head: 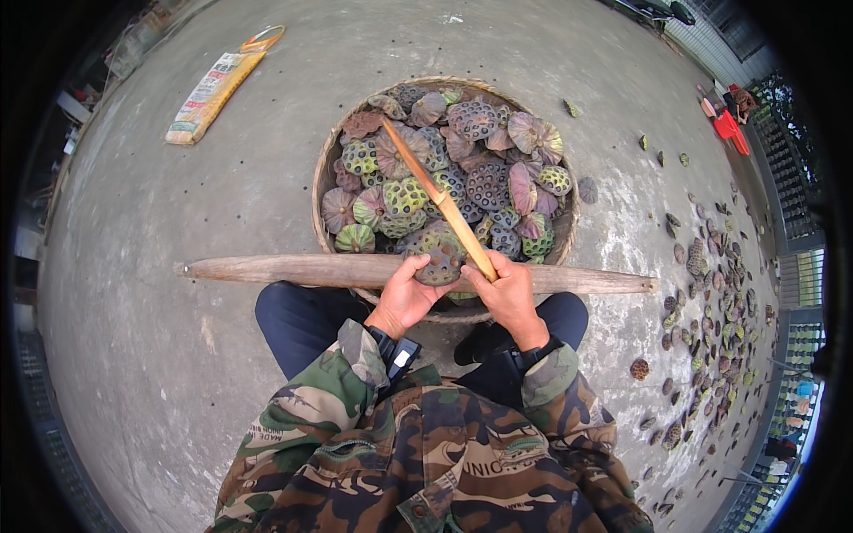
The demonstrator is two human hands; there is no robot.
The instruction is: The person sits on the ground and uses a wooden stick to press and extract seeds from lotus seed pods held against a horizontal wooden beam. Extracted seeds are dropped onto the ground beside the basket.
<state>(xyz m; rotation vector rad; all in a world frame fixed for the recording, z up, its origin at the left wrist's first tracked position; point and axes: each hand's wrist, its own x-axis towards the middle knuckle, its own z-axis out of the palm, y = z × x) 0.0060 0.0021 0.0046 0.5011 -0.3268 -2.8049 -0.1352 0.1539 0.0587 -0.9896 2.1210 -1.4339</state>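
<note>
Between my knees stands a round woven basket (322, 166) heaped with green, purple and grey lotus seed pods (490, 185). A long wooden plank (286, 268), tapered at both ends, lies across the basket's near side. My left hand (406, 293) grips a dark lotus pod (440, 265) above the plank, its holed face turned up. In my right hand (508, 293) is a split bamboo stick (433, 190), slanting up and left over the heap. My right thumb is close to the held pod's edge; whether it touches cannot be told.
Many loose lotus pods (716, 320) are scattered on the concrete floor (200, 333) to the right. A yellow and white sack (216, 93) lies at the upper left. At the far right are a red plastic item (730, 130) and a balustrade (793, 193).
</note>
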